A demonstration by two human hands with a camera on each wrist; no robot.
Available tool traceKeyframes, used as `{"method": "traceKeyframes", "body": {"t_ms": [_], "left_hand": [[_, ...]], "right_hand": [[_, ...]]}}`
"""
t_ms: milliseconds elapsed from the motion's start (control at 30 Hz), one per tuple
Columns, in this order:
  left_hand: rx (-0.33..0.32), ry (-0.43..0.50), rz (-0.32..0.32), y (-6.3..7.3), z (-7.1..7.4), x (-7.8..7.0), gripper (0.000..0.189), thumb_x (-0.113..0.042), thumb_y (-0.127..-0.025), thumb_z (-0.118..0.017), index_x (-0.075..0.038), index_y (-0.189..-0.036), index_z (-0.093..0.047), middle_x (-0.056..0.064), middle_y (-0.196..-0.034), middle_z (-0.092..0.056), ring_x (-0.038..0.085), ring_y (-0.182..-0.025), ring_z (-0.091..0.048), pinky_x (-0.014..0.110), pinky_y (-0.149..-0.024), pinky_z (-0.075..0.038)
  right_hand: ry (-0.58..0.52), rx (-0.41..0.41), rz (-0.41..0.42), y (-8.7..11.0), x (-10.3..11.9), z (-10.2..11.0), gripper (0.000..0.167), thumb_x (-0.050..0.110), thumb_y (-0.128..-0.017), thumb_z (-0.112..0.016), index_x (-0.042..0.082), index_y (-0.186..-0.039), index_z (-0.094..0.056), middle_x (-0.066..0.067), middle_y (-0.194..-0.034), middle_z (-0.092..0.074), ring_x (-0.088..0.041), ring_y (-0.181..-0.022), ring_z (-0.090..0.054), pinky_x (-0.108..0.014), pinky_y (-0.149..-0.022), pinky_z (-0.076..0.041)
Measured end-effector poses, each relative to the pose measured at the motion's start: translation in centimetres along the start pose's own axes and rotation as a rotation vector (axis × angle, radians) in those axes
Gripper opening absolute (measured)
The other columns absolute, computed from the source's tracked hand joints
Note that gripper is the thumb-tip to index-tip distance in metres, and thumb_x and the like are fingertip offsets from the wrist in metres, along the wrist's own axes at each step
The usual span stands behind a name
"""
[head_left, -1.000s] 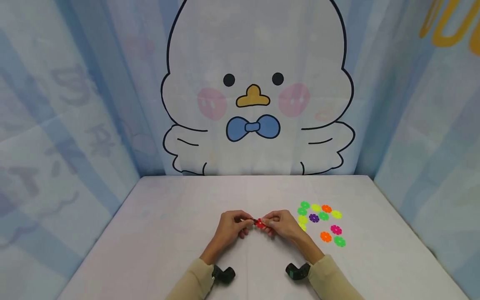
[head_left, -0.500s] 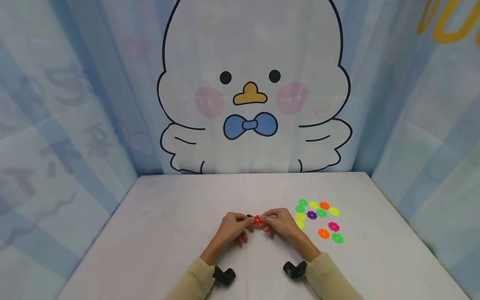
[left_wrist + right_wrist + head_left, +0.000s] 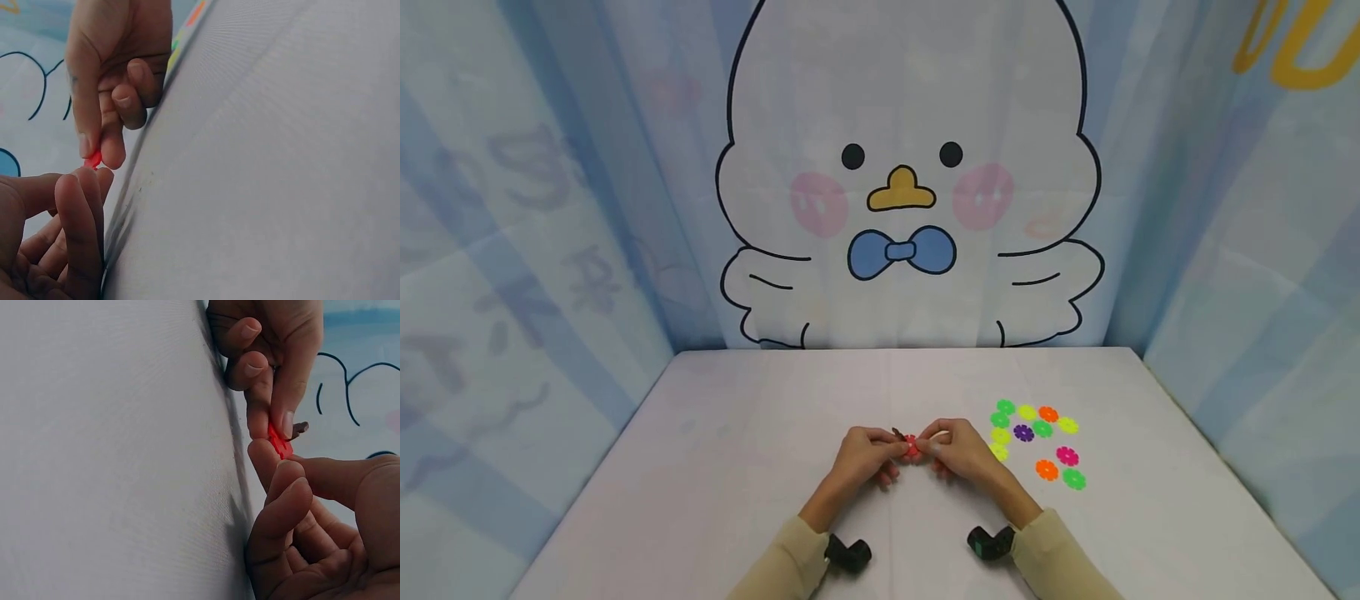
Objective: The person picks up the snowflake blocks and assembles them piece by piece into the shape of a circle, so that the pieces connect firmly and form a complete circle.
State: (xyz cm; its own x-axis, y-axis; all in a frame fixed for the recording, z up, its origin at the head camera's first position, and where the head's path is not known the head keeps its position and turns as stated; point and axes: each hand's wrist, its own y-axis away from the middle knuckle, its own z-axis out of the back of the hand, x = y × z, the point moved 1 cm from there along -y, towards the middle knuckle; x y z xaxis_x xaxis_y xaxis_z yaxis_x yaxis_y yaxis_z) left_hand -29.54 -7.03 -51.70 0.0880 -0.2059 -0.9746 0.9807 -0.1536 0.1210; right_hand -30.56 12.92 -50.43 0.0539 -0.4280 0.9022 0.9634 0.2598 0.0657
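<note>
Over the middle of the table, a red flower-shaped disc (image 3: 912, 450) with notched edges is held between both hands. My left hand (image 3: 859, 456) pinches its left side between thumb and index finger. From the right, my right hand (image 3: 962, 450) pinches the opposite edge, the fingertips of both hands nearly meeting. A small dark brown piece (image 3: 300, 430) juts out beside the left thumb, against the red disc (image 3: 281, 445). In the left wrist view only a sliver of the red disc (image 3: 94, 160) shows; fingers cover the remainder.
Several loose flower-shaped discs lie right of the right hand: green (image 3: 1074, 479), orange (image 3: 1047, 470), pink (image 3: 1067, 456), yellow (image 3: 1068, 425) and purple (image 3: 1023, 432). The white table (image 3: 737, 467) meets a printed curtain (image 3: 910, 308) at the back.
The brown piece was between the fingertips, left of the red disc; now it points up behind the left thumb. The red disc has turned, and the hands have come slightly closer together.
</note>
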Motion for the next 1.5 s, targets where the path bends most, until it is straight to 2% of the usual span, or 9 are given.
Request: {"method": "traceKeyframes", "body": {"t_ms": [233, 400, 533, 667, 833, 1033, 1300, 1500], "left_hand": [[-0.037, 0.025, 0.036, -0.1, 0.3, 0.2, 0.028, -0.021, -0.092, -0.083, 0.003, -0.105, -0.077, 0.003, -0.076, -0.076, 0.006, -0.049, -0.061, 0.019, -0.051, -0.054], [-0.039, 0.037, 0.039, -0.3, 0.1, 0.3, 0.027, -0.021, -0.092, -0.083, 0.002, -0.104, -0.077, 0.004, -0.079, -0.078, 0.005, -0.05, -0.062, 0.02, -0.053, -0.054], [-0.04, 0.04, 0.025, -0.2, 0.1, 0.5, 0.027, -0.021, -0.092, -0.083, 0.002, -0.105, -0.076, 0.005, -0.08, -0.079, 0.005, -0.05, -0.062, 0.02, -0.054, -0.054], [-0.034, 0.034, 0.018, -0.1, 0.2, 0.5, 0.027, -0.02, -0.092, -0.083, 0.002, -0.106, -0.076, 0.004, -0.079, -0.078, 0.006, -0.05, -0.062, 0.021, -0.055, -0.055], [-0.027, 0.039, 0.01, -0.1, 0.3, 0.5, 0.026, -0.018, -0.093, -0.082, 0.003, -0.107, -0.076, 0.006, -0.081, -0.079, 0.006, -0.05, -0.062, 0.021, -0.054, -0.055], [-0.031, 0.045, 0.008, -0.1, 0.2, 0.6, 0.026, -0.018, -0.093, -0.081, 0.003, -0.108, -0.075, 0.01, -0.085, -0.08, 0.006, -0.051, -0.063, 0.022, -0.053, -0.057], [-0.016, 0.066, 0.014, 0.1, 0.2, 0.4, 0.026, -0.017, -0.095, -0.08, 0.003, -0.11, -0.074, 0.011, -0.087, -0.081, 0.006, -0.053, -0.064, 0.022, -0.054, -0.058], [-0.021, 0.058, 0.024, 0.0, 0.4, 0.3, 0.026, -0.017, -0.095, -0.08, 0.003, -0.11, -0.074, 0.011, -0.087, -0.081, 0.007, -0.053, -0.063, 0.022, -0.053, -0.057]], "right_hand": [[0.067, 0.001, 0.002, 0.7, -0.4, 1.5, 0.021, 0.022, -0.101, -0.072, 0.004, -0.113, -0.07, -0.005, -0.084, -0.079, -0.013, -0.056, -0.058, -0.026, -0.054, -0.051], [0.138, -0.032, 0.025, 1.4, -1.0, 3.8, 0.019, 0.019, -0.101, -0.072, 0.004, -0.111, -0.072, -0.006, -0.087, -0.078, -0.016, -0.06, -0.059, -0.027, -0.057, -0.053], [0.18, -0.072, 0.011, 1.7, -1.7, 5.8, 0.018, 0.018, -0.1, -0.073, 0.004, -0.111, -0.073, -0.006, -0.093, -0.077, -0.016, -0.063, -0.061, -0.027, -0.06, -0.054], [0.239, -0.108, 0.001, 2.0, -2.3, 7.8, 0.022, 0.018, -0.099, -0.074, 0.003, -0.115, -0.074, -0.01, -0.103, -0.076, -0.017, -0.071, -0.064, -0.026, -0.064, -0.055], [0.334, -0.142, 0.027, 1.7, -2.7, 10.1, 0.025, 0.019, -0.1, -0.073, 0.002, -0.117, -0.073, -0.016, -0.113, -0.077, -0.019, -0.087, -0.07, -0.027, -0.072, -0.057], [0.463, -0.197, -0.001, 0.6, -3.2, 11.8, 0.026, 0.018, -0.1, -0.071, -0.001, -0.118, -0.072, -0.018, -0.114, -0.076, -0.024, -0.093, -0.067, -0.034, -0.078, -0.059], [0.61, -0.222, 0.017, -1.2, -3.3, 12.6, 0.021, 0.01, -0.099, -0.07, -0.004, -0.113, -0.073, -0.021, -0.107, -0.074, -0.032, -0.096, -0.067, -0.054, -0.094, -0.058], [0.633, -0.204, -0.052, -2.4, -3.3, 12.5, 0.027, 0.013, -0.098, -0.071, -0.006, -0.118, -0.072, -0.021, -0.107, -0.071, -0.032, -0.096, -0.063, -0.052, -0.094, -0.058]]}}
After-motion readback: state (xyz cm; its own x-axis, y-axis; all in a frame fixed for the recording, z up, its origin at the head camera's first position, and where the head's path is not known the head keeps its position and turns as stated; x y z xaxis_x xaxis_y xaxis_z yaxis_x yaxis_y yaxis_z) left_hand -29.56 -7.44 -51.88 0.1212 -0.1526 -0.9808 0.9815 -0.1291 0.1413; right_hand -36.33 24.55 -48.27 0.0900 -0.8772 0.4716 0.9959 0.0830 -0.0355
